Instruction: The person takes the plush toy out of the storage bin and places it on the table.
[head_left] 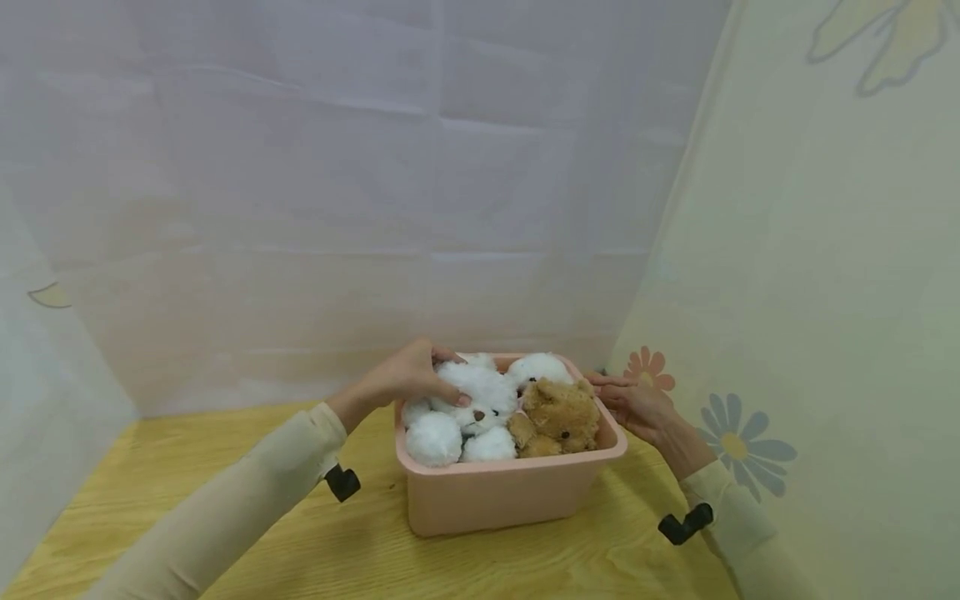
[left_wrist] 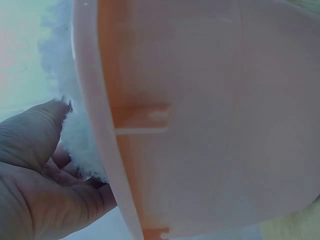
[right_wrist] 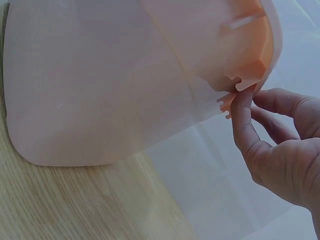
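Note:
A pink plastic bin (head_left: 510,500) stands on the wooden table, filled with white plush toys (head_left: 480,392) and a brown teddy bear (head_left: 561,412). My left hand (head_left: 438,379) reaches over the bin's far left corner, its fingers curled over the top white plush toy. In the left wrist view, the left hand's (left_wrist: 50,160) thumb and fingers close on white fluff (left_wrist: 80,135) beside the bin's wall (left_wrist: 210,125). My right hand (head_left: 615,387) lies at the bin's right rim with its fingers nearly straight. In the right wrist view, the right hand's (right_wrist: 260,107) thumb tip touches the rim's underside (right_wrist: 247,75).
The light wooden table (head_left: 225,433) runs left and in front of the bin. A pale sheet hangs behind, and a cream cloth with printed flowers (head_left: 738,446) hangs close on the right. Black wrist-camera mounts (head_left: 342,482) sit on both sleeves.

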